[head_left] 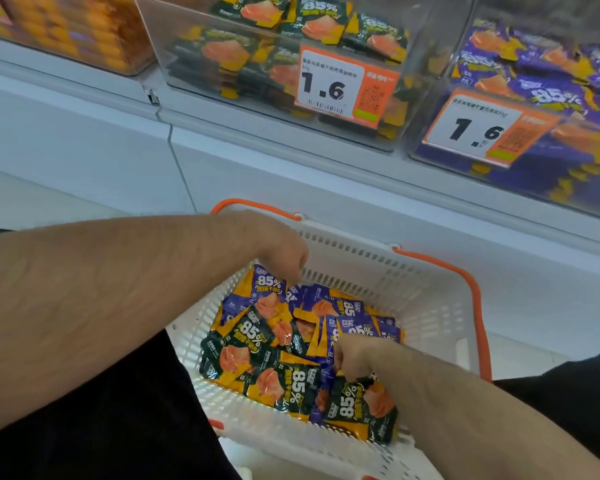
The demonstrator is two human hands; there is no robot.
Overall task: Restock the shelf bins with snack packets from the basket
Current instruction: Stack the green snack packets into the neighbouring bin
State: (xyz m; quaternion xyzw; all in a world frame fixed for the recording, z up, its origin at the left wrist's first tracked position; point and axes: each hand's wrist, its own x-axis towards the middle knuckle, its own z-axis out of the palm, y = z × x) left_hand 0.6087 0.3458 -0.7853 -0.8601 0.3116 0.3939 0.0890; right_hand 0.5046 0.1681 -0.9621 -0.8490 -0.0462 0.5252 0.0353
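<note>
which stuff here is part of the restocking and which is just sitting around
Job: basket, purple packets, black packets, black-packet bin, purple-packet bin, left hand, right hand.

Just there: orange-packet bin, price tags.

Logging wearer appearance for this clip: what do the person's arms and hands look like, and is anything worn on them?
Both forearms are bare, with no sleeves reaching them. The left hand and right hand wear no gloves, and no watch, bracelet or ring shows. Black clothing sits below the arms at the frame's lower edges.
</note>
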